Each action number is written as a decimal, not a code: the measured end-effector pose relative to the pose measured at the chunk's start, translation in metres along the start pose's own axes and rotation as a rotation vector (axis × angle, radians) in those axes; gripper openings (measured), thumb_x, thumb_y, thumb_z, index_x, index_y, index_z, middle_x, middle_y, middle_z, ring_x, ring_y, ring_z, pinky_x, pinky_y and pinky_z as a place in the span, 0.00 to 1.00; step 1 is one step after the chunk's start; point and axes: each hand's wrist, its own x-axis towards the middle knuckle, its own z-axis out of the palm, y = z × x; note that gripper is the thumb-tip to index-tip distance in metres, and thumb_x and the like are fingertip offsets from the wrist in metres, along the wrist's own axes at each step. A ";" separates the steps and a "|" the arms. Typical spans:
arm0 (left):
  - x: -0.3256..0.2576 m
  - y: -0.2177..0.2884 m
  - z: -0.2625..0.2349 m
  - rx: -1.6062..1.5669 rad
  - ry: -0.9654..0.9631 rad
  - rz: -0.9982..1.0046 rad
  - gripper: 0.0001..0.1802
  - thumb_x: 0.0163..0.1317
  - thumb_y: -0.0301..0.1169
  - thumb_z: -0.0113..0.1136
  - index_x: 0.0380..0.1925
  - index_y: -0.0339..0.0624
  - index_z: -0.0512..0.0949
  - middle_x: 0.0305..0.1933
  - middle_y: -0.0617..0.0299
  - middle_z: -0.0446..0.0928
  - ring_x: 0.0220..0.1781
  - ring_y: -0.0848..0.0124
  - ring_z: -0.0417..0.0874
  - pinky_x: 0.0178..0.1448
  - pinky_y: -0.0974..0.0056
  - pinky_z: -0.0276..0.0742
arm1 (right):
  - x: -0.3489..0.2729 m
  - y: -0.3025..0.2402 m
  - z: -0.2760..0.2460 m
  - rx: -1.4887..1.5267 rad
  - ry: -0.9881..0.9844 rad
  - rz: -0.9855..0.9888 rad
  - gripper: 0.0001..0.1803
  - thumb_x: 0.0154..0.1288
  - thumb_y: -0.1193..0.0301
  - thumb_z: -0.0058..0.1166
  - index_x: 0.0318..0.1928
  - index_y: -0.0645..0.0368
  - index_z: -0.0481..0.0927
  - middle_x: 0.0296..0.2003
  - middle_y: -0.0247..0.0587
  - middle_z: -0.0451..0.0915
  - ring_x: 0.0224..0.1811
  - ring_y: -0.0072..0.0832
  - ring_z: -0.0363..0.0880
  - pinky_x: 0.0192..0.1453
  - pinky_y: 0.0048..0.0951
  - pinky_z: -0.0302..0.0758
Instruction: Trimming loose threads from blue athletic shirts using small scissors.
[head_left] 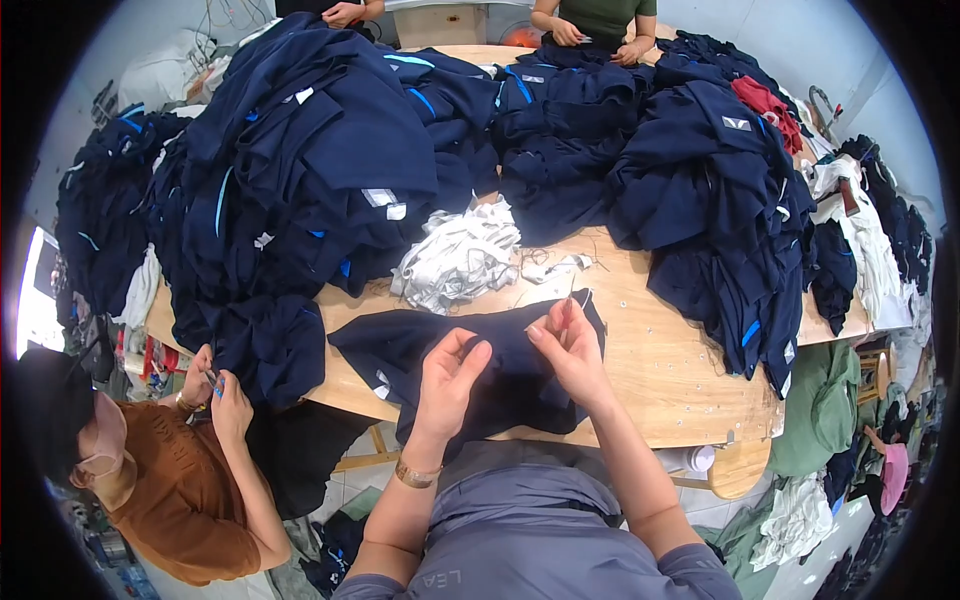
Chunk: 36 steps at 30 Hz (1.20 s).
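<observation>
Dark navy fabric garment (508, 388) lies on the near edge of the light wood-grain table (665, 385), between the person's two hands. Left hand (453, 372) clamped on it, thumb pressed to fingers, cloth in the pinch. Right hand (569, 356) also pinched on the cloth; a thin upright item shows at its fingers, too small to identify. Just beyond the garment: crumpled heap of white fabric strips (462, 255), with loose white scraps (556, 268) to its right. Big pile of navy garments (300, 170) far left, another navy pile (700, 185) far right, bunched red cloth (768, 112) at that pile's far side. Near left, co-worker in brown shirt (185, 490) with both hands at navy cloth.
</observation>
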 end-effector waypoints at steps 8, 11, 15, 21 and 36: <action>0.001 -0.005 -0.002 -0.213 0.115 -0.055 0.03 0.63 0.25 0.52 0.30 0.43 0.70 0.29 0.73 0.70 0.31 0.87 0.66 0.37 0.79 0.62 | -0.006 -0.001 0.006 -0.611 0.192 -0.403 0.11 0.58 0.80 0.51 0.32 0.61 0.62 0.28 0.35 0.71 0.25 0.18 0.62 0.30 0.19 0.64; 0.001 -0.005 -0.001 -0.192 0.110 -0.039 0.03 0.63 0.24 0.51 0.30 0.42 0.70 0.29 0.73 0.69 0.31 0.87 0.65 0.37 0.79 0.61 | -0.013 0.001 0.012 -0.415 0.124 -0.395 0.11 0.57 0.82 0.51 0.32 0.60 0.61 0.27 0.36 0.70 0.24 0.16 0.61 0.29 0.17 0.63; -0.001 -0.008 0.004 -0.119 0.120 0.026 0.03 0.62 0.23 0.53 0.30 0.41 0.70 0.29 0.74 0.68 0.31 0.87 0.65 0.35 0.80 0.61 | -0.018 -0.012 0.034 -0.509 0.121 -0.268 0.14 0.56 0.79 0.56 0.32 0.59 0.60 0.21 0.29 0.68 0.19 0.10 0.63 0.20 0.14 0.61; -0.005 -0.006 0.003 0.137 0.107 0.182 0.05 0.60 0.22 0.54 0.32 0.39 0.69 0.29 0.73 0.66 0.30 0.88 0.62 0.33 0.79 0.59 | -0.017 -0.003 0.023 -0.348 0.134 -0.146 0.11 0.59 0.79 0.53 0.33 0.59 0.62 0.24 0.27 0.67 0.23 0.11 0.63 0.25 0.14 0.62; -0.002 -0.002 0.000 -0.194 0.129 0.016 0.07 0.60 0.21 0.52 0.34 0.44 0.66 0.28 0.75 0.63 0.30 0.88 0.60 0.34 0.81 0.56 | -0.031 -0.013 0.008 -1.068 -0.029 -0.333 0.18 0.55 0.60 0.59 0.27 0.59 0.67 0.18 0.42 0.72 0.17 0.39 0.72 0.20 0.31 0.66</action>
